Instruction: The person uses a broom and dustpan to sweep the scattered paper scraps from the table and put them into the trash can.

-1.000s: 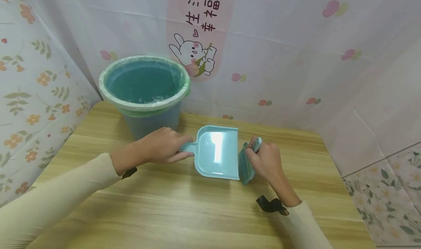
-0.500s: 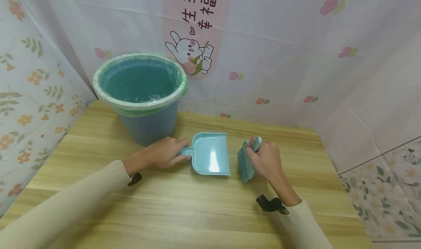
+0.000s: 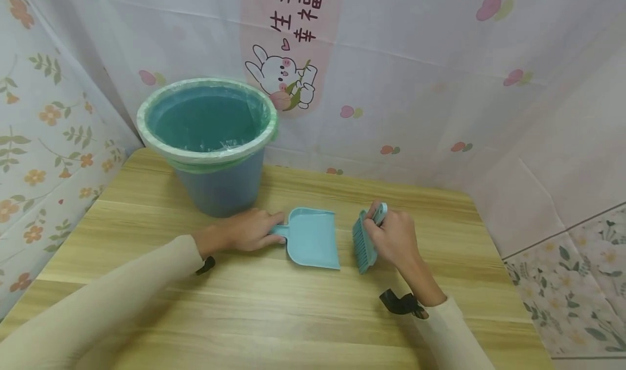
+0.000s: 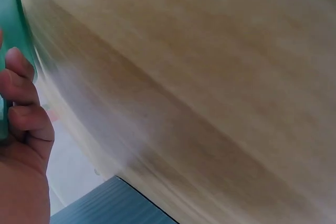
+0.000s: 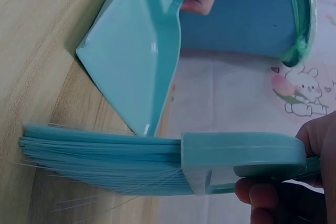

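My left hand (image 3: 250,230) grips the short handle of a light blue dustpan (image 3: 312,238), whose flat lip faces right, close over the wooden table. Nothing lies in the pan. In the left wrist view, curled fingers (image 4: 23,85) wrap the handle at the left edge. To the right, my right hand (image 3: 398,238) holds a matching hand brush (image 3: 364,245) by its handle, bristles downward. A small gap separates the brush from the pan's lip. Seen from the right wrist, the bristles (image 5: 105,158) reach down to the tabletop, with the dustpan (image 5: 131,40) beyond them.
A tall blue bin (image 3: 220,188) with a pale green liner stands at the back left, just behind my left hand. A patterned curtain (image 3: 415,87) hangs along the table's (image 3: 293,315) back edge. Tiled floral wall (image 3: 582,283) lies to the right.
My left hand has lowered the dustpan toward the table and drawn it left, away from the brush. The head view has shifted slightly. My right hand and the brush have hardly moved.
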A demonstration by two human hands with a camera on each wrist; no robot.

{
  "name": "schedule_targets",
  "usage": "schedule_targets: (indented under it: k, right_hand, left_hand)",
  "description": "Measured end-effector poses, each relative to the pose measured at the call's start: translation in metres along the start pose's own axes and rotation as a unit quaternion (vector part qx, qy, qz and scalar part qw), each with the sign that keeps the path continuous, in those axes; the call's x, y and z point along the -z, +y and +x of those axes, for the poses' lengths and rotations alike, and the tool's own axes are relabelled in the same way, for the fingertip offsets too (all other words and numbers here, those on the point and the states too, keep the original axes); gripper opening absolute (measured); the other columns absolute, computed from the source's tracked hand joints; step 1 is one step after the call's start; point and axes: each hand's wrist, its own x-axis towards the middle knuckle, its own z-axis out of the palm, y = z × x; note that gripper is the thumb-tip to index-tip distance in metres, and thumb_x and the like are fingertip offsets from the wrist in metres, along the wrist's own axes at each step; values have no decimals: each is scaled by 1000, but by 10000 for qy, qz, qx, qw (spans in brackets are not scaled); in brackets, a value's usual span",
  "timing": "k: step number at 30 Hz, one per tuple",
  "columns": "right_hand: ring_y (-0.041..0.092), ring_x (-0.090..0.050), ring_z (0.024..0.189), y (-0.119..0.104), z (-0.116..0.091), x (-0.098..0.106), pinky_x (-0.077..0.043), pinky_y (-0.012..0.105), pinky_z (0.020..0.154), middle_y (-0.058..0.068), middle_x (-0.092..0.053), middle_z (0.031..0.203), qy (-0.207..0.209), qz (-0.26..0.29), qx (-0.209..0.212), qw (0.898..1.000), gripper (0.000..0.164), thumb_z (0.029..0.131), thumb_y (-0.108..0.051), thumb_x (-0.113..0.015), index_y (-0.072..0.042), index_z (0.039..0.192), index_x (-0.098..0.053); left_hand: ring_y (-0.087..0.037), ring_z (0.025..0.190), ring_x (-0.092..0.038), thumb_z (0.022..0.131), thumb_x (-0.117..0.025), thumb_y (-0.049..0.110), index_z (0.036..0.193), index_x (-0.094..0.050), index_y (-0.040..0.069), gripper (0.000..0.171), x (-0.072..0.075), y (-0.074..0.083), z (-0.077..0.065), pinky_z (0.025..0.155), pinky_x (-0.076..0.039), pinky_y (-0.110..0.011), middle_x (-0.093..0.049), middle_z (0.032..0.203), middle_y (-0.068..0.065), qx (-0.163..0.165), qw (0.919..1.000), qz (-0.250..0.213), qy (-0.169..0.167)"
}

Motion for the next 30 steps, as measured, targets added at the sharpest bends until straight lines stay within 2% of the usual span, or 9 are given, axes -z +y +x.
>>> schedule_targets:
  k: [5, 10, 14, 17, 20, 22, 24, 28, 30]
  right_hand:
    - [4, -22, 50, 0, 1, 0, -24, 28, 48, -11, -36, 53, -112, -6, -3, 9999, 16, 91, -3, -59, -12, 81, -66]
    - [4, -29, 50, 1, 3, 5, -27, 28, 49, -9, -49, 58, -300, -28, 216, 9993, 16, 91, -1, -59, -11, 84, -69]
    - [1, -29, 49, 0, 5, 11, -28, 27, 47, -8, -57, 61, -354, -82, 786, 9962, 13, 92, 1, -63, -9, 89, -72]
    - [1, -36, 52, -4, 8, 14, -33, 26, 47, -6, -67, 70, -383, -116, 1610, 9861, 13, 91, 2, -70, -10, 95, -73]
    - [6, -48, 56, -12, 12, 13, -38, 26, 49, -6, -70, 83, -487, -329, 2694, 9612, 21, 87, 3, -77, -15, 99, -74]
    - [8, -53, 61, -20, 13, 9, -37, 24, 49, -5, -69, 89, -636, -608, 3360, 9378, 29, 83, 5, -79, -17, 102, -74]
    - [11, -59, 67, -28, 13, 4, -38, 24, 47, -3, -66, 93, -856, -1139, 3892, 9101, 34, 80, -2, -88, -19, 106, -74]
    - [16, -64, 81, -40, 9, -8, -50, 24, 53, 1, -67, 103, -1159, -2051, 4616, 8552, 44, 77, -17, -101, -19, 109, -72]
    - [17, -62, 83, -42, 7, -15, -53, 26, 58, 1, -68, 107, -1183, -2292, 4838, 8363, 39, 82, -19, -99, -19, 109, -71]
  left_hand:
    - [-7, 66, -44, 110, -69, 28, 110, -60, 7, 23, 0, 0, 3, 61, -41, -27, -42, 73, 9, 10, 10000, 21, -85]
    - [-7, 65, -43, 110, -70, 28, 111, -60, 6, 24, 1, 0, 5, 60, -41, -27, -41, 72, 8, -57, 9998, 134, -106]
    - [-7, 64, -43, 110, -71, 29, 111, -60, 7, 25, 1, 1, 6, 60, -41, -27, -42, 72, 8, -11, 9996, 190, -221]
    - [-7, 63, -43, 110, -71, 30, 111, -60, 7, 25, 2, 2, 7, 59, -41, -26, -43, 72, 8, 66, 9992, 219, -333]
    - [-7, 63, -44, 109, -71, 31, 110, -59, 7, 26, 4, 2, 7, 59, -41, -26, -44, 71, 8, 115, 9987, 280, -410]
    - [-8, 63, -45, 109, -71, 31, 109, -58, 8, 26, 5, 3, 8, 59, -42, -27, -44, 71, 8, 126, 9985, 317, -438]
    - [-8, 63, -45, 109, -72, 31, 108, -58, 8, 27, 6, 3, 8, 59, -43, -27, -44, 71, 8, 120, 9982, 362, -455]
    - [-8, 63, -46, 109, -72, 32, 109, -57, 9, 28, 8, 3, 9, 59, -43, -28, -43, 71, 8, 131, 9977, 415, -529]
    - [-8, 63, -46, 109, -72, 33, 110, -57, 9, 28, 8, 3, 10, 60, -43, -29, -44, 71, 8, 165, 9974, 426, -562]
